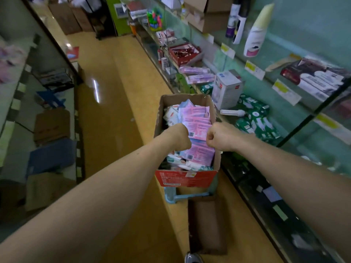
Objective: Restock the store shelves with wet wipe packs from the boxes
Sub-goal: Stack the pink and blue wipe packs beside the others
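An open cardboard box (185, 178) with a red front stands in the aisle on a light blue stool, full of pink and purple wet wipe packs (195, 114). Both my arms reach into it. My left hand (178, 136) and my right hand (218, 136) have their fingers curled round the two ends of a stack of pink packs (198, 132) over the box. Purple packs (195, 74) lie on the glass shelf to the right.
Glass shelves (254, 70) run along the right, carrying a white carton (227, 90), green boxes (258, 118), a loose bulb and bottles. A brown flattened carton (207, 224) lies on the floor near my shoe. Low shelves with boxes line the left. The yellow aisle floor (106, 103) stretches ahead.
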A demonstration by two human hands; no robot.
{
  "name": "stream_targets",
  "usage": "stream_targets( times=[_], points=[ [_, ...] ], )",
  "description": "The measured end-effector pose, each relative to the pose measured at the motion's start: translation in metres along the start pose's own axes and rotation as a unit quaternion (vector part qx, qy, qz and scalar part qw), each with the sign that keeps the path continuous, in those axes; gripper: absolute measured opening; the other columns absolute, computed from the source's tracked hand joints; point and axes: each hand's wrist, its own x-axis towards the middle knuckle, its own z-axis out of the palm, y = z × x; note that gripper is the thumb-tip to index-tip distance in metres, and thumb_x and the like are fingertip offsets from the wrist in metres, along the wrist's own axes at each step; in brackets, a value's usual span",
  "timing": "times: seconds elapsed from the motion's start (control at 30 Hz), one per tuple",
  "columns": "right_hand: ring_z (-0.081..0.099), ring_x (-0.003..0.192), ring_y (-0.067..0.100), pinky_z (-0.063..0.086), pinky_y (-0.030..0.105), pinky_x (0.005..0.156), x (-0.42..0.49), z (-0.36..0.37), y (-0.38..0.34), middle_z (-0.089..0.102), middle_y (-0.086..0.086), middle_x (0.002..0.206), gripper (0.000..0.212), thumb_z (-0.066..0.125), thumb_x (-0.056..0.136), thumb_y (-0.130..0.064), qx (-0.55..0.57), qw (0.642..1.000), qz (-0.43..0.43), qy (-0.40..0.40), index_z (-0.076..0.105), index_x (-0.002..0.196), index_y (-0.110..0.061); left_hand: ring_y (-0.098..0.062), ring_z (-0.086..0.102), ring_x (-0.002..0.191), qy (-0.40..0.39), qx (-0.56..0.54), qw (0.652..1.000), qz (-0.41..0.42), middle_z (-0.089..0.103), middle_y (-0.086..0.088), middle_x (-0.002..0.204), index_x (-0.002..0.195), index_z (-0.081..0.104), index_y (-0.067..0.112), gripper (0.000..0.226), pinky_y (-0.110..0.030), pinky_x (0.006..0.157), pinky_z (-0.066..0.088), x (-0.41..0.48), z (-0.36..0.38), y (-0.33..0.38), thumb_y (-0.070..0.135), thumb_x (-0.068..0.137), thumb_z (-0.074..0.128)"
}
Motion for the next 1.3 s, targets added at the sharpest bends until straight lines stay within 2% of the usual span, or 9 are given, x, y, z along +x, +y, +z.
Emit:
stream_targets(
  times=[0.2, 0.37, 0.5, 0.6, 0.7, 0.8, 1.0, 1.17, 1.3],
  points=[
    [0.064, 0.093, 0.029, 0.052, 0.033, 0.075, 0.061, 0.052, 0.034, 0.069, 0.01, 0.097, 0.014, 0.057, 0.09, -0.016, 0.016, 0.999, 0.029, -0.029, 0.07, 0.088, -0.012, -0.027, 0.05, 0.076, -0.038, -0.02, 0.999, -0.031, 0.041, -0.004, 0.082, 0.067, 0.024, 0.024, 0.041, -0.041, 0.074, 0.058, 0.065, 0.04, -0.008, 0.01, 0.092, 0.054],
    [0.058, 0.11, 0.029, 0.049, 0.032, 0.085, 0.092, 0.094, 0.045, 0.06, 0.011, 0.121, 0.029, 0.056, 0.089, -0.015, 0.012, 0.997, 0.034, -0.067, 0.064, 0.116, -0.012, -0.027, 0.055, 0.087, -0.075, -0.05, 0.995, -0.05, 0.052, -0.008, 0.096, 0.091, 0.048, 0.017, 0.009, -0.039, 0.08, 0.055, 0.099, 0.075, -0.021, 0.014, 0.092, 0.057],
    [0.048, 0.12, 0.034, 0.046, 0.043, 0.094, 0.111, 0.119, 0.046, 0.046, 0.011, 0.128, 0.036, 0.054, 0.088, -0.016, -0.016, 0.997, 0.031, -0.075, 0.052, 0.124, -0.015, -0.031, 0.056, 0.108, -0.073, -0.09, 0.991, -0.059, 0.053, -0.012, 0.117, 0.123, 0.048, 0.011, 0.034, -0.037, 0.087, 0.051, 0.116, 0.095, -0.03, 0.017, 0.092, 0.059],
    [0.045, 0.123, 0.033, 0.04, 0.042, 0.098, 0.122, 0.133, 0.046, 0.042, 0.011, 0.129, 0.034, 0.054, 0.089, -0.014, -0.021, 0.996, 0.036, -0.082, 0.048, 0.122, -0.014, -0.032, 0.059, 0.109, -0.071, -0.147, 0.983, -0.081, 0.054, -0.016, 0.127, 0.138, 0.04, 0.005, 0.051, -0.035, 0.082, 0.05, 0.124, 0.104, -0.032, 0.015, 0.091, 0.058],
    [0.041, 0.127, 0.034, 0.039, 0.04, 0.098, 0.131, 0.145, 0.046, 0.039, 0.014, 0.136, 0.046, 0.058, 0.088, -0.015, -0.005, 0.995, 0.049, -0.09, 0.041, 0.13, -0.012, -0.027, 0.06, 0.088, -0.084, -0.241, 0.958, -0.128, 0.057, -0.013, 0.107, 0.114, 0.042, 0.017, 0.027, -0.032, 0.068, 0.048, 0.129, 0.112, -0.034, 0.015, 0.093, 0.058],
    [0.033, 0.132, 0.032, 0.035, 0.041, 0.103, 0.138, 0.154, 0.046, 0.036, 0.013, 0.138, 0.057, 0.062, 0.087, -0.02, -0.035, 0.995, 0.067, -0.067, 0.037, 0.137, -0.01, -0.023, 0.057, 0.074, -0.095, -0.332, 0.922, -0.176, 0.054, -0.009, 0.093, 0.1, 0.047, 0.009, 0.016, -0.028, 0.055, 0.046, 0.133, 0.121, -0.036, 0.016, 0.092, 0.059],
    [0.038, 0.129, 0.032, 0.039, 0.039, 0.102, 0.137, 0.163, 0.047, 0.037, 0.014, 0.136, 0.053, 0.06, 0.087, -0.012, -0.024, 0.997, 0.07, -0.037, 0.037, 0.135, -0.011, -0.023, 0.065, 0.09, -0.09, -0.431, 0.875, -0.201, 0.056, -0.003, 0.083, 0.118, 0.057, 0.006, 0.029, -0.033, 0.08, 0.054, 0.138, 0.138, -0.042, 0.019, 0.093, 0.058],
    [0.052, 0.118, 0.028, 0.044, 0.035, 0.089, 0.125, 0.162, 0.049, 0.054, 0.008, 0.129, 0.038, 0.059, 0.089, -0.021, -0.001, 0.999, 0.024, -0.043, 0.045, 0.124, -0.015, -0.008, 0.059, 0.036, -0.118, -0.517, 0.82, -0.216, 0.061, 0.002, 0.042, 0.087, 0.052, 0.013, 0.017, -0.022, 0.05, 0.052, 0.132, 0.139, -0.043, 0.026, 0.098, 0.055],
    [0.06, 0.106, 0.029, 0.046, 0.033, 0.081, 0.117, 0.155, 0.048, 0.065, 0.007, 0.113, 0.032, 0.064, 0.084, -0.037, 0.137, 0.989, 0.038, -0.033, 0.054, 0.11, -0.019, -0.02, 0.065, 0.067, -0.081, -0.607, 0.752, -0.243, 0.07, -0.01, 0.086, 0.113, 0.06, 0.01, 0.036, -0.032, 0.062, 0.056, 0.138, 0.142, -0.045, 0.035, 0.089, 0.068]
  ],
)
